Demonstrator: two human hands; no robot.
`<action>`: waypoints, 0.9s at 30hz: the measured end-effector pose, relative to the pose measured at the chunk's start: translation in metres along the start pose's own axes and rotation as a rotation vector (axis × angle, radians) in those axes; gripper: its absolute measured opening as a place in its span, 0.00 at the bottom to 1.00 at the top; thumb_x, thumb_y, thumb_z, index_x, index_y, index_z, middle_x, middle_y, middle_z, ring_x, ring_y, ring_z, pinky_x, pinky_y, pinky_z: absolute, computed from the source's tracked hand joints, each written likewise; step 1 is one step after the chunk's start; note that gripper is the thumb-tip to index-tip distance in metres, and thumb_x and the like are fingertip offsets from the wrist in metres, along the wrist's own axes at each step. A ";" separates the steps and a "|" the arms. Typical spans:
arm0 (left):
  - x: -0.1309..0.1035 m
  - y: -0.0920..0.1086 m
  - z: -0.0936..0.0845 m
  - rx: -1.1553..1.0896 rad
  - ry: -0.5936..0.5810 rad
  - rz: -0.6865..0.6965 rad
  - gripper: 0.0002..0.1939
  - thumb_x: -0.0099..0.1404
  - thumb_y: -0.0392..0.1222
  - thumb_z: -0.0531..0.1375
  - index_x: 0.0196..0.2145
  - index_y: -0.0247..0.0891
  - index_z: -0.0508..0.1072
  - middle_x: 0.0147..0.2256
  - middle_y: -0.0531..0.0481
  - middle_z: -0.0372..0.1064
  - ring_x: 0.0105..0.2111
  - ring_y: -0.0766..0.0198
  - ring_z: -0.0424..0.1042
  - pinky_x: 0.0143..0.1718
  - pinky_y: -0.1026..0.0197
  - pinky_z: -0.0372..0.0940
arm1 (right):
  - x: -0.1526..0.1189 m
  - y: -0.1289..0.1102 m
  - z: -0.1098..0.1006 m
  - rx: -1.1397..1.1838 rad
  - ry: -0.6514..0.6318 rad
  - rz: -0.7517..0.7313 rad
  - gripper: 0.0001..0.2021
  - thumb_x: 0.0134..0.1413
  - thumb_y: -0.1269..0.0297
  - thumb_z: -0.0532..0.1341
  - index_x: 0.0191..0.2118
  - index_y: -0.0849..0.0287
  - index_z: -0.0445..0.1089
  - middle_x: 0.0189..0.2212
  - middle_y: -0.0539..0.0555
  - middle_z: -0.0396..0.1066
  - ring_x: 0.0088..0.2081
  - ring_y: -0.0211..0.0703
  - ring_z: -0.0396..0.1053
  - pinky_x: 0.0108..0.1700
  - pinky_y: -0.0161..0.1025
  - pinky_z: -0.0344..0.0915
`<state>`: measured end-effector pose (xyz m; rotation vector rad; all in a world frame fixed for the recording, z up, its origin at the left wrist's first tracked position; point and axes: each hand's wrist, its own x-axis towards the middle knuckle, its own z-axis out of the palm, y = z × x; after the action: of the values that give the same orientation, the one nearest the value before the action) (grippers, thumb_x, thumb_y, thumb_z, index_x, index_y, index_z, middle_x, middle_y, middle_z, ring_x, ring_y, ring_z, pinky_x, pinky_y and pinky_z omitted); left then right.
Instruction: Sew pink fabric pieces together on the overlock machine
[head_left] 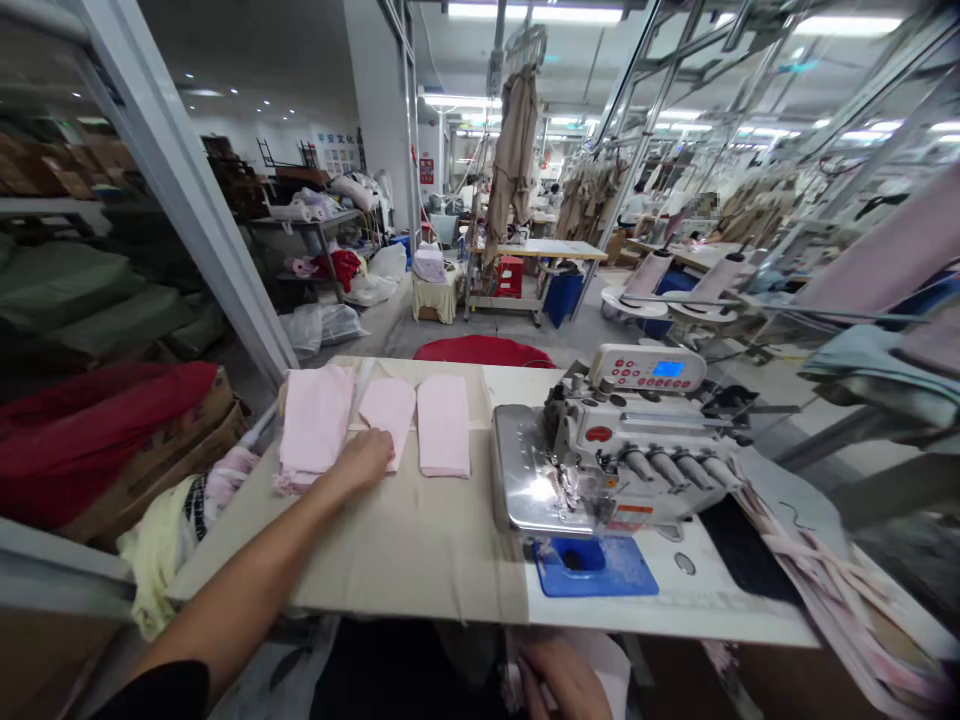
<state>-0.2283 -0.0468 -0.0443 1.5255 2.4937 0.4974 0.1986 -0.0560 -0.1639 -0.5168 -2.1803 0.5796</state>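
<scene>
As arm extends, left hand (365, 458) flat, pink piece (387, 412)

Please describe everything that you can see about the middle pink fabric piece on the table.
The middle pink fabric piece is a pale pink, soft-looking cut cloth, wider at the far end and narrowing toward the near end. It lies flat on the beige table, between a larger pink stack on its left and a rectangular pink piece on its right. The left hand rests on its near tip, covering it.
</scene>
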 end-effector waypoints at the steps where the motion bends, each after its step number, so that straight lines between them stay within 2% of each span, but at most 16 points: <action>1: 0.002 0.001 -0.003 -0.012 0.007 -0.019 0.05 0.65 0.34 0.58 0.36 0.34 0.74 0.36 0.36 0.74 0.39 0.52 0.73 0.42 0.55 0.62 | 0.012 -0.008 0.000 0.025 -0.033 -0.033 0.12 0.62 0.73 0.59 0.49 0.54 0.71 0.34 0.56 0.76 0.34 0.46 0.75 0.34 0.40 0.73; 4: -0.002 0.012 -0.010 -0.081 0.013 -0.050 0.11 0.69 0.34 0.51 0.44 0.34 0.73 0.37 0.38 0.75 0.39 0.54 0.74 0.42 0.55 0.63 | 0.045 -0.031 0.002 0.115 -0.109 -0.095 0.16 0.59 0.77 0.60 0.51 0.55 0.69 0.32 0.54 0.74 0.32 0.45 0.74 0.33 0.39 0.72; 7: -0.036 0.033 -0.017 -0.201 -0.102 0.065 0.11 0.70 0.35 0.53 0.42 0.39 0.76 0.39 0.46 0.77 0.40 0.60 0.74 0.44 0.61 0.65 | 0.068 -0.050 0.015 0.122 -0.075 -0.077 0.18 0.60 0.77 0.59 0.54 0.55 0.68 0.37 0.57 0.74 0.38 0.47 0.75 0.39 0.42 0.74; 9: -0.071 0.047 -0.029 -0.324 -0.274 0.249 0.10 0.68 0.35 0.57 0.38 0.43 0.78 0.38 0.53 0.78 0.39 0.66 0.75 0.43 0.66 0.66 | 0.079 -0.062 0.028 0.058 -0.037 -0.023 0.23 0.60 0.73 0.61 0.60 0.56 0.64 0.47 0.63 0.72 0.48 0.53 0.73 0.48 0.48 0.74; 10: -0.088 0.051 -0.038 -0.475 -0.442 0.452 0.10 0.69 0.36 0.57 0.41 0.43 0.79 0.39 0.51 0.78 0.41 0.65 0.75 0.45 0.66 0.67 | 0.085 -0.067 0.035 0.025 -0.048 0.003 0.27 0.58 0.71 0.63 0.63 0.57 0.61 0.53 0.65 0.69 0.53 0.56 0.70 0.52 0.52 0.72; 11: -0.104 0.053 -0.048 -0.587 -0.556 0.630 0.09 0.67 0.39 0.60 0.43 0.42 0.80 0.40 0.49 0.78 0.41 0.64 0.76 0.46 0.65 0.67 | 0.092 -0.071 0.040 0.010 -0.090 0.011 0.30 0.56 0.70 0.65 0.64 0.57 0.61 0.57 0.67 0.66 0.57 0.59 0.67 0.55 0.54 0.70; 12: -0.118 0.052 -0.060 -0.667 -0.625 0.759 0.09 0.66 0.40 0.63 0.43 0.41 0.80 0.40 0.48 0.77 0.40 0.63 0.76 0.45 0.64 0.68 | 0.102 -0.075 0.045 0.022 -0.166 -0.012 0.29 0.53 0.70 0.66 0.62 0.57 0.64 0.57 0.66 0.65 0.58 0.60 0.65 0.57 0.56 0.68; 13: -0.129 0.049 -0.071 -0.722 -0.616 0.818 0.09 0.64 0.42 0.65 0.42 0.40 0.81 0.39 0.46 0.77 0.38 0.63 0.76 0.43 0.64 0.69 | 0.113 -0.077 0.048 0.057 -0.262 -0.052 0.25 0.51 0.71 0.66 0.57 0.55 0.68 0.57 0.63 0.66 0.58 0.59 0.65 0.58 0.55 0.67; 14: -0.137 0.044 -0.081 -0.732 -0.531 0.810 0.09 0.63 0.42 0.66 0.40 0.39 0.81 0.37 0.46 0.77 0.36 0.63 0.76 0.41 0.64 0.69 | 0.126 -0.077 0.051 0.112 -0.354 -0.112 0.19 0.49 0.73 0.66 0.48 0.53 0.72 0.53 0.60 0.69 0.57 0.57 0.66 0.57 0.53 0.67; 15: -0.141 0.037 -0.089 -0.704 -0.385 0.747 0.08 0.63 0.42 0.67 0.39 0.39 0.80 0.36 0.46 0.77 0.35 0.63 0.76 0.39 0.64 0.69 | 0.141 -0.076 0.052 0.174 -0.433 -0.165 0.13 0.48 0.74 0.66 0.41 0.53 0.73 0.48 0.56 0.72 0.54 0.54 0.68 0.55 0.50 0.68; 16: -0.143 0.028 -0.094 -0.642 -0.199 0.650 0.07 0.63 0.42 0.66 0.39 0.40 0.80 0.35 0.47 0.77 0.34 0.63 0.76 0.39 0.64 0.70 | 0.157 -0.074 0.052 0.224 -0.453 -0.170 0.10 0.47 0.75 0.65 0.36 0.53 0.73 0.45 0.55 0.73 0.50 0.50 0.70 0.51 0.45 0.69; 18: -0.140 0.009 -0.094 -0.455 0.169 0.473 0.09 0.66 0.40 0.63 0.44 0.41 0.79 0.37 0.48 0.79 0.37 0.62 0.77 0.41 0.62 0.70 | 0.189 -0.067 0.052 0.208 -0.343 -0.060 0.11 0.48 0.78 0.63 0.36 0.55 0.71 0.41 0.55 0.73 0.44 0.46 0.71 0.45 0.41 0.69; 20: -0.137 -0.011 -0.083 -0.264 0.402 0.408 0.13 0.67 0.37 0.60 0.48 0.42 0.77 0.41 0.48 0.79 0.41 0.60 0.78 0.47 0.59 0.71 | 0.212 -0.060 0.053 0.113 -0.184 0.003 0.11 0.51 0.79 0.60 0.38 0.57 0.70 0.38 0.55 0.72 0.43 0.47 0.69 0.46 0.42 0.67; 21: -0.136 -0.020 -0.074 -0.188 0.458 0.408 0.14 0.67 0.36 0.59 0.49 0.42 0.77 0.43 0.49 0.79 0.43 0.60 0.78 0.49 0.57 0.70 | 0.218 -0.057 0.054 0.056 -0.133 0.007 0.10 0.54 0.78 0.59 0.38 0.57 0.70 0.37 0.55 0.72 0.42 0.47 0.69 0.46 0.42 0.66; 23: -0.141 -0.038 -0.054 -0.086 0.469 0.415 0.14 0.67 0.34 0.57 0.47 0.43 0.78 0.43 0.50 0.80 0.45 0.59 0.77 0.52 0.55 0.69 | 0.218 -0.052 0.058 -0.057 -0.118 -0.029 0.09 0.60 0.76 0.57 0.39 0.58 0.71 0.37 0.56 0.73 0.42 0.48 0.68 0.46 0.43 0.64; 27: -0.169 -0.067 -0.017 -0.051 0.360 0.315 0.15 0.64 0.34 0.57 0.42 0.47 0.81 0.40 0.51 0.80 0.44 0.59 0.77 0.50 0.55 0.71 | 0.179 -0.044 0.064 -0.159 -0.291 -0.115 0.10 0.63 0.76 0.56 0.43 0.57 0.73 0.36 0.55 0.72 0.41 0.47 0.68 0.46 0.42 0.61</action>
<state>-0.2115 -0.2285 -0.0577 1.9709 2.4634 0.9532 0.0348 -0.0106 -0.0687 -0.4059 -2.5288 0.4434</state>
